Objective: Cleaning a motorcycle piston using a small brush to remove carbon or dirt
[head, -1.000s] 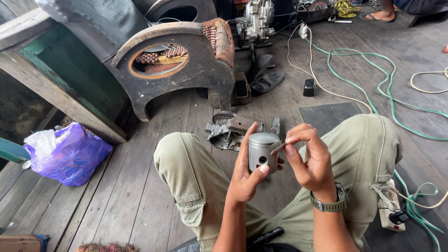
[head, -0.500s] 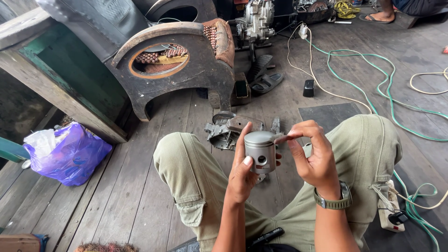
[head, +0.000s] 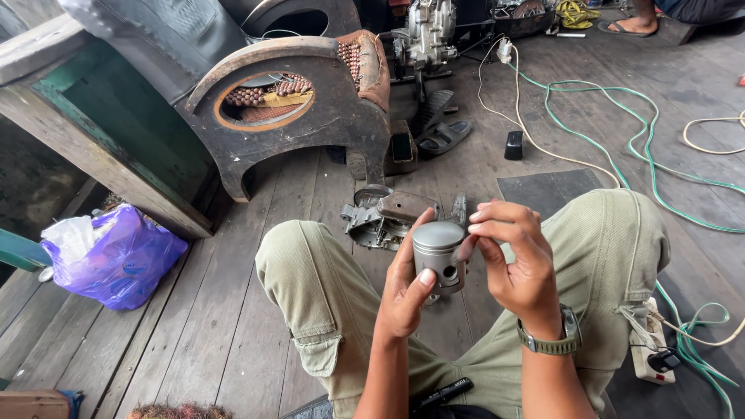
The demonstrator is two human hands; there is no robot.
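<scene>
Raised slightly, left hand (head: 405, 287) grips piston (head: 438, 256); right hand (head: 516, 260) pinches its rim.

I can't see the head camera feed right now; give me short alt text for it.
Left hand holds a grey metal piston upright above the person's lap while the right hand pinches at its upper side. Beyond the knees, an engine part lies on the wooden plank floor, a purple plastic bag to the left.

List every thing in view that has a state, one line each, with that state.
piston: upright, crown up, held off the floor
left hand: gripping the piston, thumb on its skirt
right hand: fingers pinched at the piston's upper edge
engine casing: lying on the plank floor
purple bag: slumped, bulging
green hose: loose across the floor
</scene>
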